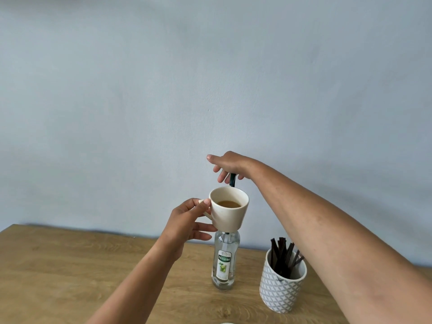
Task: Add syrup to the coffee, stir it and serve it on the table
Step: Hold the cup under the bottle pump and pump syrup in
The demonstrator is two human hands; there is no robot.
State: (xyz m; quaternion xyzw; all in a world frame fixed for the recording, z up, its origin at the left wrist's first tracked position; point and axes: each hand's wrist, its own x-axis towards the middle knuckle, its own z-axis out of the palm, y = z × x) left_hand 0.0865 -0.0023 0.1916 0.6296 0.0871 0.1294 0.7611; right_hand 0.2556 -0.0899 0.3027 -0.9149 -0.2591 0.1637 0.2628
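Left grip (187, 220) clamped on cup (230, 210) handle, thumb on top, cup held in air above bottle (225, 260), slightly tilted. Brown coffee (229, 203) inside, low in cup. Right grip (228, 166) on dark pump (232, 180) just behind cup rim, palm over pump top, fingers spread apart. Clear syrup bottle upright on wooden surface (70, 265), label facing near. Patterned pot (281, 288) with dark stirrers (284, 256) right of bottle, near right forearm. Pale wall (210, 78) far.

Cup (230, 208) hides syrup bottle (225, 260) neck; pump mostly covered.
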